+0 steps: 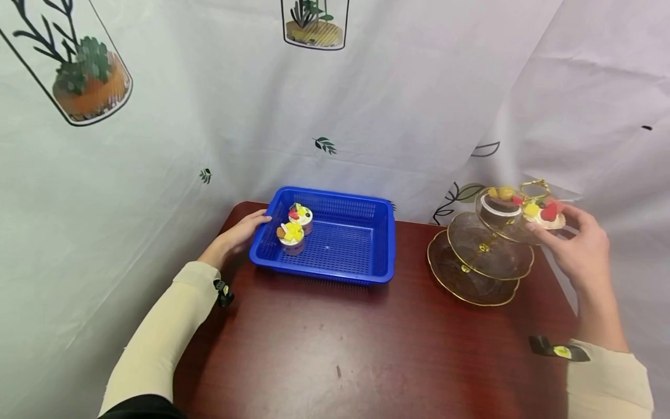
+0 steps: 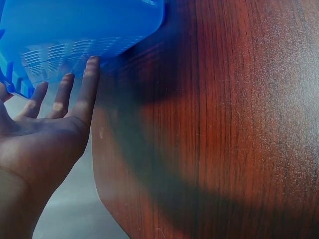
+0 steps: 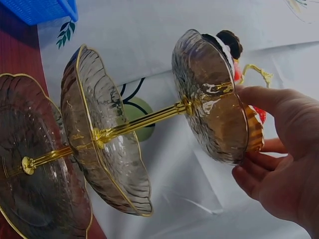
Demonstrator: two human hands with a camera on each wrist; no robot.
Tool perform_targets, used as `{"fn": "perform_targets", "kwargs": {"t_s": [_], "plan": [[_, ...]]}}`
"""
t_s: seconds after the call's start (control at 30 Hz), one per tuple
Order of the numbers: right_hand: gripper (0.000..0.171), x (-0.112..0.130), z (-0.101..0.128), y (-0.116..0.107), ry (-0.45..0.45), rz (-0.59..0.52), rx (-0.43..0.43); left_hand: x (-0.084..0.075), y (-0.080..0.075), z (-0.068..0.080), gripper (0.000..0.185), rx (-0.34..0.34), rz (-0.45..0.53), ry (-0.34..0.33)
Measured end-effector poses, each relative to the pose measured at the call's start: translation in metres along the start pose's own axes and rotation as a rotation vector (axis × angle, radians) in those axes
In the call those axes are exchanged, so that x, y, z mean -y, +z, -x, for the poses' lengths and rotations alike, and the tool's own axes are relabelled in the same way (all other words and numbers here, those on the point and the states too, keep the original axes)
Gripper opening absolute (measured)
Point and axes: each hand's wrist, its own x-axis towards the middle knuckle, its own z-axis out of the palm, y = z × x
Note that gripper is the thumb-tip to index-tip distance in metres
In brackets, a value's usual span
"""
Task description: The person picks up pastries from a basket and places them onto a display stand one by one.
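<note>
Cream sleeves frame the near edge of the head view, one at each side of the dark red tabletop (image 1: 335, 349). At the far right, the right hand (image 1: 578, 247) pinches a small fruit-topped cake (image 1: 544, 214) at the rim of the top plate of a three-tier glass dessert stand (image 1: 478, 256), thumb over the rim and fingers curled below it, as the right wrist view shows. That cake sits just left of and far from the palm, touching the fingertips. A second, darker cake (image 1: 499, 203) stands on the same top plate, just left of the first and close enough to be in the way of any sideways move. The stand's gold stem rises upright through all three plates, ending in a ring handle beside the held cake.

Well apart, at the far left, the left hand (image 1: 238, 235) rests with straight, relaxed fingers against the left wall of a blue plastic basket (image 1: 335, 273), holding nothing. Two more fruit-topped cakes (image 1: 294, 227) sit together in the basket's left part, near that hand. Bare tabletop lies between basket and stand. A white printed curtain (image 1: 366, 105) hangs behind everything.
</note>
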Motion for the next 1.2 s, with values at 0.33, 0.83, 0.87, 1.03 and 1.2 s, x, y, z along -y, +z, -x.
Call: {"fn": "perform_targets", "kwargs": {"t_s": [0.33, 0.83, 0.87, 1.03, 1.2], "plan": [[0.083, 0.009, 0.007, -0.008, -0.032, 0.01, -0.014, 0.001, -0.001, 0.0, 0.059, 0.008, -0.001, 0.004], [0.073, 0.06, 0.011, -0.012, -0.234, -0.033, -0.126, 0.0, 0.001, 0.002, 0.058, 0.002, -0.001, 0.001], [0.074, 0.065, 0.011, -0.012, -0.253, -0.023, -0.123, 0.0, 0.002, 0.002, 0.058, 0.004, -0.003, 0.003], [0.076, 0.095, 0.014, 0.002, -0.369, -0.024, -0.074, 0.0, 0.001, 0.004, 0.057, 0.0, 0.002, 0.0], [0.076, 0.12, 0.017, 0.029, -0.552, -0.041, -0.014, 0.0, 0.003, 0.003, 0.059, -0.008, 0.0, 0.002]]}}
